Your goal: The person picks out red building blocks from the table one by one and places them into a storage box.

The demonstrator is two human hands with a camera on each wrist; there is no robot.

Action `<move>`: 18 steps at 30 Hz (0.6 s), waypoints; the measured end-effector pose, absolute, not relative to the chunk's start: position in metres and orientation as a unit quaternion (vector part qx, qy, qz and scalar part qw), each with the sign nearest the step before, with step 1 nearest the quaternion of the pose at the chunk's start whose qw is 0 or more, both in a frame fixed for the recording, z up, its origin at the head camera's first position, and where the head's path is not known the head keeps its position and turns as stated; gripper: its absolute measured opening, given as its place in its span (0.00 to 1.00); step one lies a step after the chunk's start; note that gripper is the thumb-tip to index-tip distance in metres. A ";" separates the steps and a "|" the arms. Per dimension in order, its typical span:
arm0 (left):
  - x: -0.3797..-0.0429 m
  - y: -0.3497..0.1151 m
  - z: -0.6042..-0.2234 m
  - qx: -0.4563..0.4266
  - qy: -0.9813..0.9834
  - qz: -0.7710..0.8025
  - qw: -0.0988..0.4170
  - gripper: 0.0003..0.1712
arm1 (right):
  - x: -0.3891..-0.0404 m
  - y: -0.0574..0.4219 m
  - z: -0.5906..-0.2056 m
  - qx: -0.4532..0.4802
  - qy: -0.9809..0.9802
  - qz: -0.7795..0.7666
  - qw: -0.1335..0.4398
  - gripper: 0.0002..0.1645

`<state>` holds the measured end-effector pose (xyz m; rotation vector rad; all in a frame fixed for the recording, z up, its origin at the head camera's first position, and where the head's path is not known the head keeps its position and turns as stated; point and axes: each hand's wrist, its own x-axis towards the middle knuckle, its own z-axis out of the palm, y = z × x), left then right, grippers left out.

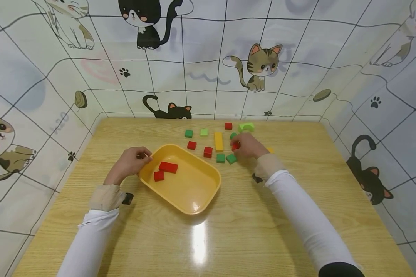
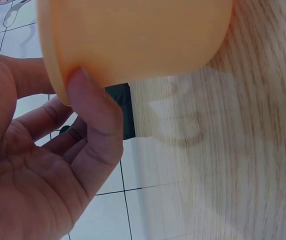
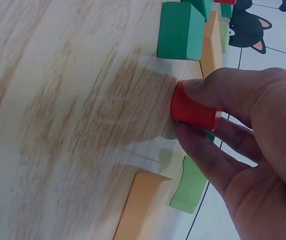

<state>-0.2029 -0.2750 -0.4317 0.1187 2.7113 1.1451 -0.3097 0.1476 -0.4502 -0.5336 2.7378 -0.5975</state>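
Note:
My left hand (image 1: pixel 133 162) pinches the upper left rim of a yellow plastic tray (image 1: pixel 190 192), thumb outside its wall in the left wrist view. Inside the tray lie a long red block (image 1: pixel 168 167) and a small red cube (image 1: pixel 158 176). Over among the scattered blocks, my right hand (image 1: pixel 250 146) holds a small red block (image 3: pixel 195 110) with a rounded side between thumb and fingers. A green block (image 3: pixel 180 31) stands close by in the right wrist view. Part of another green block (image 1: pixel 233 135) shows just behind the right fingers.
Between tray and right hand lie a long yellow block (image 1: pixel 218 142), red blocks (image 1: pixel 208 152) and green blocks (image 1: pixel 220 158). A light green arched block (image 1: pixel 246 127) sits farther back; a yellow block (image 1: pixel 270 150) shows beyond the right wrist. A cat-print sheet (image 1: pixel 201 69) encloses the wooden table (image 1: pixel 249 231).

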 end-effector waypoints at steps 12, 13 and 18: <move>-0.204 -0.273 -0.432 0.037 0.918 0.383 0.097 0.13 | -0.307 0.147 -0.436 -0.192 0.953 -0.203 0.121 0.21; -0.205 -0.273 -0.432 0.037 0.918 0.382 0.096 0.13 | -0.306 0.146 -0.434 -0.195 0.952 -0.203 0.116 0.20; -0.205 -0.272 -0.432 0.037 0.918 0.383 0.097 0.13 | -0.305 0.137 -0.420 -0.205 0.950 -0.210 0.108 0.19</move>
